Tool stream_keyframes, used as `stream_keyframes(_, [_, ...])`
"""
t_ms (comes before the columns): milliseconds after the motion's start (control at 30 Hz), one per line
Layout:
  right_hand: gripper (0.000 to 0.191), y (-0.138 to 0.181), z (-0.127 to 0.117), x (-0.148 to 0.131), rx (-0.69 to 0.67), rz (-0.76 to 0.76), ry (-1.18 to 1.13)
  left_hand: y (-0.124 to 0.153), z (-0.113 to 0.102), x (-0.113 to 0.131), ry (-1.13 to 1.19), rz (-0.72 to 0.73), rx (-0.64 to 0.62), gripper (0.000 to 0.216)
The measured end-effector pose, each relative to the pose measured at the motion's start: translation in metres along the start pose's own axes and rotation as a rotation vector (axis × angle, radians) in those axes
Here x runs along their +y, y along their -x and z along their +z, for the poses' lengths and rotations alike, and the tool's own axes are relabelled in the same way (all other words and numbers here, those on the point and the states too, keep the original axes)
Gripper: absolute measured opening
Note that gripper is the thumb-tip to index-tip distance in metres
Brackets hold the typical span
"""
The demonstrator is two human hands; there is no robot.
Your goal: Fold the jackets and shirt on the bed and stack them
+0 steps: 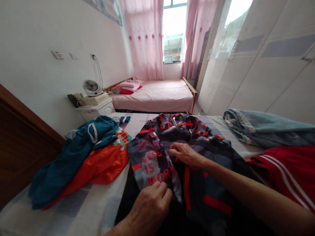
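Observation:
A dark jacket (177, 131) with red lettering and a front zip lies spread on the nearer bed, collar toward the far side. Its left-hand sleeve (150, 157), printed "LESS IS MORE", is laid down along the body. Near the lower end of that sleeve, my left hand (154, 205) has its fingers curled closed on the fabric. My right hand (185, 154) reaches across the jacket, fingers bent and pinched at the inner edge of the same sleeve. Black fabric (128, 200) shows under and around the jacket.
To the left lie a teal garment (76, 157) and an orange garment (105, 164) in a heap. Folded jeans (265, 126) and a red garment with white stripes (290, 173) lie right. Beyond stand a pink-covered bed (159, 95), a fan (92, 88) and a white wardrobe (258, 65).

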State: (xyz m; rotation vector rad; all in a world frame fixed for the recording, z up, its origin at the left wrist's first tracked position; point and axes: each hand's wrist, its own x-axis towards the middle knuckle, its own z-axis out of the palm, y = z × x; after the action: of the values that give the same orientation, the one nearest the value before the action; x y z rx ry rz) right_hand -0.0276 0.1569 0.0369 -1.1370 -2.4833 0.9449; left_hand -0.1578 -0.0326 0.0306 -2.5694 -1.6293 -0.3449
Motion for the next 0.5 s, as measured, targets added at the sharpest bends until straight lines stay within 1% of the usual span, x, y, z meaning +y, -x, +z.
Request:
stream_keyframes(67, [0.026,0.011,0.007,-0.011,-0.094,0.076,-0.188,-0.006,-0.007,-0.007,0.143,-0.125,0.074,0.016])
stream_keyframes(167, [0.035,0.028,0.004,-0.025,-0.225,0.162,-0.628,-0.019,-0.025,-0.014,0.426,-0.323,0.272,0.014])
stream_keyframes(200, [0.037,0.034,0.001,-0.029,-0.272,0.183,-0.782,-0.022,-0.031,-0.013,0.488,-0.356,0.338,0.014])
stream_keyframes(233, [0.039,0.039,-0.002,-0.032,-0.295,0.202,-0.904,-0.024,-0.035,-0.009,0.521,-0.36,0.374,0.014])
stream_keyframes(267, [0.043,0.045,-0.005,-0.034,-0.284,0.217,-0.975,-0.025,-0.038,-0.004,0.524,-0.331,0.366,0.015])
stream_keyframes(300, [0.05,0.05,-0.007,-0.034,-0.246,0.225,-0.993,-0.026,-0.038,0.003,0.509,-0.272,0.309,0.013])
stream_keyframes(333, [0.057,0.055,-0.009,-0.032,-0.196,0.226,-0.961,-0.026,-0.037,0.009,0.492,-0.203,0.214,0.011])
stream_keyframes(367, [0.061,0.059,-0.009,-0.029,-0.151,0.217,-0.898,-0.027,-0.035,0.015,0.483,-0.147,0.107,0.01])
stream_keyframes(400, [0.062,0.062,-0.009,-0.024,-0.125,0.2,-0.819,-0.028,-0.033,0.018,0.484,-0.119,0.023,0.01])
stream_keyframes(433, [0.06,0.066,-0.008,-0.019,-0.113,0.171,-0.735,-0.03,-0.03,0.018,0.492,-0.126,-0.019,0.011])
stream_keyframes(467, [0.057,0.068,-0.006,-0.014,-0.101,0.132,-0.652,-0.033,-0.027,0.014,0.5,-0.162,-0.013,0.013])
stream_keyframes(500, [0.055,0.071,-0.004,-0.01,-0.078,0.083,-0.569,-0.038,-0.024,0.007,0.497,-0.211,0.033,0.015])
